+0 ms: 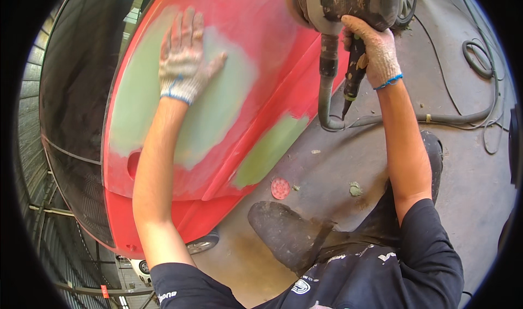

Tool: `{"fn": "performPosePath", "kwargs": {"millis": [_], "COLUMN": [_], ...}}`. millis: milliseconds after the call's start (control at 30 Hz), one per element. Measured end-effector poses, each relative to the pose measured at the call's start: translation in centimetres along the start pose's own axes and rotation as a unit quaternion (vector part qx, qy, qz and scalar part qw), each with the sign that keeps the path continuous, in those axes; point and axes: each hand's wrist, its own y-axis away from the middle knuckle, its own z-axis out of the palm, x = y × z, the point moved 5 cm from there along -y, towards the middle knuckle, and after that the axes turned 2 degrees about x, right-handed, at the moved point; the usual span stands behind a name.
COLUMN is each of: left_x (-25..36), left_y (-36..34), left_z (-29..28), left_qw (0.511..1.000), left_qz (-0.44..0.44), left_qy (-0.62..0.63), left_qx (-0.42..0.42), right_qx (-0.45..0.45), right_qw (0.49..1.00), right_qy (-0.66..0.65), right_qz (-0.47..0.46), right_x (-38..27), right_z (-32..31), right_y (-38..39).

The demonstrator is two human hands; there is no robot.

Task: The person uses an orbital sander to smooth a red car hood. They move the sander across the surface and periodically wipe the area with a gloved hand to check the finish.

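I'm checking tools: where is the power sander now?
In the head view, the power sander is at the top, right of centre, in the right hand beside the red car panel.

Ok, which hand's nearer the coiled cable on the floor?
Right hand: it grips the power tool, left of the coiled cable in view. Left hand lies on the large green patch, farther left.

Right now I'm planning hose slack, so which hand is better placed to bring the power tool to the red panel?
Probably the right hand: it grips the power tool, while the left hand lies open on the greenish patch.
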Motion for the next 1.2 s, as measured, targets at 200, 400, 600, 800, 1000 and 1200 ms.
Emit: {"fn": "performPosePath", "kwargs": {"millis": [200,400,600,800,1000,1200], "left_x": [-2.5,-4.0,-1.1,-2.1,-6.2,-4.4], "left_y": [10.2,10.0,-2.7,-0.2,9.4,3.5], "left_z": [-1.0,-0.4,0.2,0.1,-0.1,0.8], "left_qw": [1.0,0.997,0.998,0.997,0.968,0.97], "left_qz": [-0.017,-0.069,-0.041,-0.074,-0.224,-0.184], "left_qy": [-0.004,0.012,0.023,0.012,-0.058,-0.001], "left_qx": [-0.003,0.021,0.047,0.034,0.096,0.159], "right_qx": [-0.02,-0.039,-0.048,-0.06,-0.05,-0.048], "right_qw": [0.999,0.998,0.998,0.995,0.997,0.997], "right_qy": [0.007,0.03,0.009,0.053,0.051,0.056], "right_qz": [-0.029,-0.034,-0.043,-0.063,-0.043,-0.035], "right_x": [-1.0,-1.5,-1.5,-1.9,-2.2,-1.5], "right_z": [1.2,2.0,2.4,2.5,2.7,2.6], "right_y": [0.7,1.7,1.7,1.8,2.0,2.0]}}
